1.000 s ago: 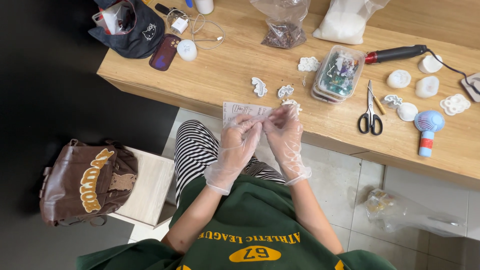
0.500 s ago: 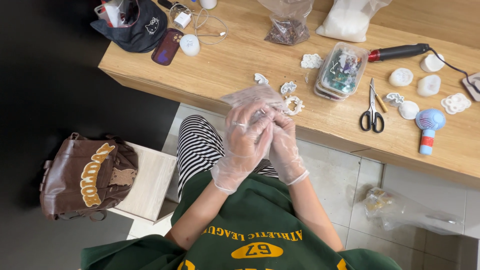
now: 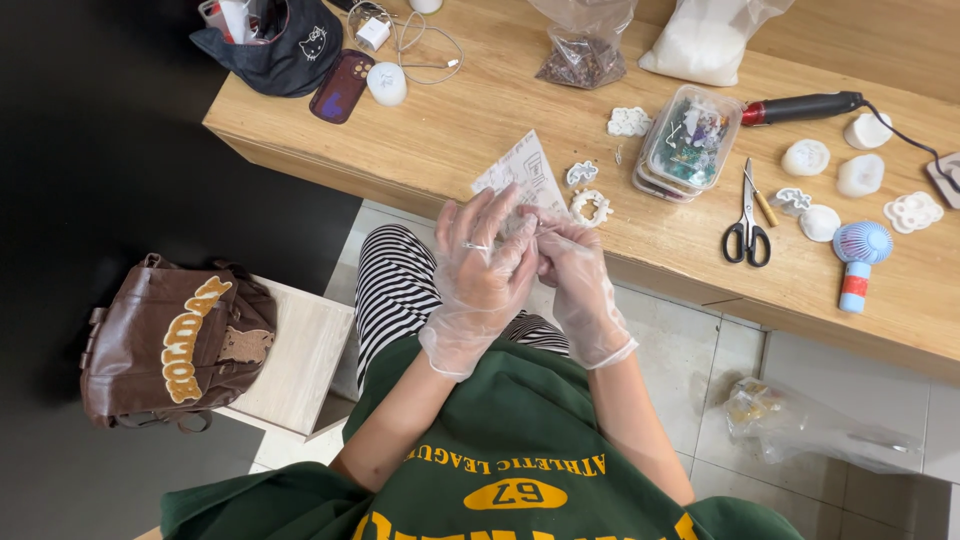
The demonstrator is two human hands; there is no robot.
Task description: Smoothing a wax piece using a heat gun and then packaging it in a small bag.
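A small clear plastic packet (image 3: 528,190) with a printed sheet inside is being pinched between both gloved hands just off the near edge of the wooden worktop (image 3: 480,120), above a striped lap. The left hand (image 3: 480,275) is being kept spread with fingers fanned over the packet's lower end, while the right hand (image 3: 575,285) is being curled narrow around a thin bit at the same spot; what that bit is can't really be made out. Just beyond the packet, a little white ring-shaped mould (image 3: 591,207) is being left lying on the worktop, with another small white piece (image 3: 581,173) next to it. Further out, a clear lidded box (image 3: 692,140) and black-handled scissors (image 3: 747,222) are sitting to the right, and a brown bag (image 3: 170,345) is resting on a stool well off to the left.
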